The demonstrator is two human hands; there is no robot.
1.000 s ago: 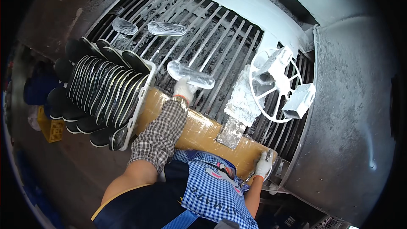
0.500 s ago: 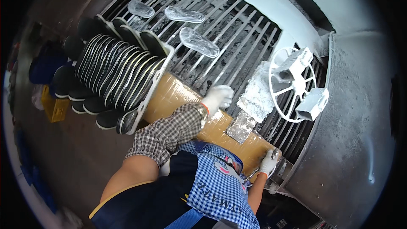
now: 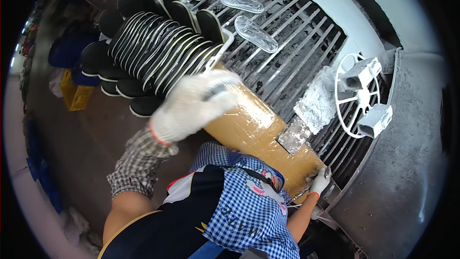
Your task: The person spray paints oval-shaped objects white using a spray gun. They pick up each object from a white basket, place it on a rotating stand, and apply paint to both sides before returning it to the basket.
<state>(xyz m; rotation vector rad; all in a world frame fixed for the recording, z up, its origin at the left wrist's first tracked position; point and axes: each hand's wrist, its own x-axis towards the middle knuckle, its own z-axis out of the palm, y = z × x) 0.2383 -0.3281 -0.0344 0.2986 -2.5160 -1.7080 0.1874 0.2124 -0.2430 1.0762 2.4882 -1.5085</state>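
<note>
My left hand (image 3: 194, 103), in a white glove and smeared by motion, is raised at the near right end of a white crate (image 3: 225, 45) packed with black, pale-edged shoe soles (image 3: 155, 52). A dark patch shows between its thumb and fingers; whether it holds a sole is unclear. Down at the right end of a tape-covered brown board (image 3: 258, 127), my gloved right hand (image 3: 322, 181) is closed around a metal tool (image 3: 302, 194). Its shape suggests a spray gun, though the hand hides most of it.
Several grey sole-shaped pieces (image 3: 256, 34) lie on the slatted metal rack (image 3: 287, 43). A white-coated spoked wheel (image 3: 362, 98) carrying two box-shaped blocks (image 3: 375, 121) stands at the right, beside a crusted white slab (image 3: 316, 100). A yellow crate (image 3: 78, 93) sits on the floor at left.
My left hand has moved left and toward me, from the rack's edge to the crate of soles. My right hand keeps its grip at the board's end. The whole view has shifted.
</note>
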